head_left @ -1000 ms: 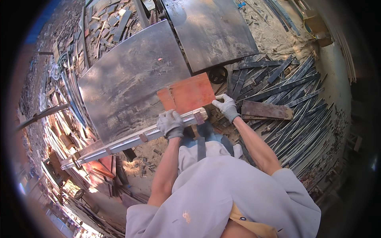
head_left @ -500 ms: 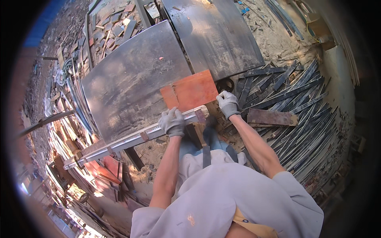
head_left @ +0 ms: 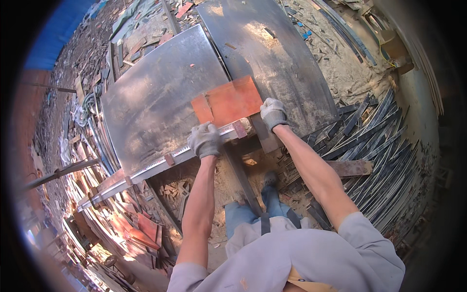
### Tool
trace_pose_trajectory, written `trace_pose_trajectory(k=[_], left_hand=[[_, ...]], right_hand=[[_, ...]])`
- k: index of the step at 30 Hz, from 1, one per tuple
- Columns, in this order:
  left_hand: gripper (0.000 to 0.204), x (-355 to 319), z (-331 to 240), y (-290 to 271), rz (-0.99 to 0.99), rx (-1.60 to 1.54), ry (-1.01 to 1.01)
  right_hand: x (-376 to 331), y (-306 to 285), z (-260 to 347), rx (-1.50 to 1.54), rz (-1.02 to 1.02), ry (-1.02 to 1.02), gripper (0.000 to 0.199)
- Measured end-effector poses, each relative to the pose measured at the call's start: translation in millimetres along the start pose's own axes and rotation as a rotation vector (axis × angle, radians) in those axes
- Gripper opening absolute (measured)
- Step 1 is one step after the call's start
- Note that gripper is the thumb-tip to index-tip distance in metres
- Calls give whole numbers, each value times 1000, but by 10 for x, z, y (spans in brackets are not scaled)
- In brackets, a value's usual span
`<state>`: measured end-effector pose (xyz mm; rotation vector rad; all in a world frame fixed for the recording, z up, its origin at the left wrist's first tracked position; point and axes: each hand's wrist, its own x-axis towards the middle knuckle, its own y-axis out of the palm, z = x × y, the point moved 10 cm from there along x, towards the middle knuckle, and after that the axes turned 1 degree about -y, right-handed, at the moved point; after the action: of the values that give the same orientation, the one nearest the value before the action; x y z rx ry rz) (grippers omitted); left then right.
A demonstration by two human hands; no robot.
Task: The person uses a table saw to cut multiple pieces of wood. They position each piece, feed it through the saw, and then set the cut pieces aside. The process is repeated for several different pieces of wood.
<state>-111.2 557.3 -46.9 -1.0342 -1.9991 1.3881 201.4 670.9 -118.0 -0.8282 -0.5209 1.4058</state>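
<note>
Looking down, you have both gloved hands at the near edge of a grey metal table (head_left: pixel 160 97), where a flat orange-red board (head_left: pixel 228 102) lies on the surface. Your left hand (head_left: pixel 206 140) sits just below the board's near left corner, its fingers (head_left: pixel 198 136) curled down over the pale metal rail (head_left: pixel 151 165) that runs along the table's near edge; they look closed on the rail and edge, though the glove hides how tight the hold is. Your right hand (head_left: pixel 273 113) is at the board's near right corner, fingers folded against that corner and touching it, and whether they pinch the board or only press on it cannot be told. The board lies flat between and just beyond your two hands, across the seam where the first table meets a second grey sheet (head_left: pixel 272 53) further right. Below your fingers the ground is covered in sawdust and offcuts (head_left: pixel 175 192). To the right of your right hand lies a fan of dark long strips (head_left: pixel 374 136), and to the left of your left hand are stacks of reddish scrap boards (head_left: pixel 141 231).
</note>
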Motion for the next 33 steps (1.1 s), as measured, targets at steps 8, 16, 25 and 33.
trace_pose_trajectory(k=[8, 16, 25, 33], left_hand=[[28, 1156, -226, 78, 43, -30, -62], [33, 1441, -218, 23, 32, 28, -41], [27, -140, 176, -45, -9, 11, 0], [22, -1754, 453, -171, -1, -45, 34]], right_hand=[[991, 214, 578, 38, -16, -20, 20], [428, 9, 589, 548, 49, 238, 30], [-2517, -3277, -3704, 1242, -111, 794, 24], [-2950, -4590, -4540, 951, -566, 527, 37]])
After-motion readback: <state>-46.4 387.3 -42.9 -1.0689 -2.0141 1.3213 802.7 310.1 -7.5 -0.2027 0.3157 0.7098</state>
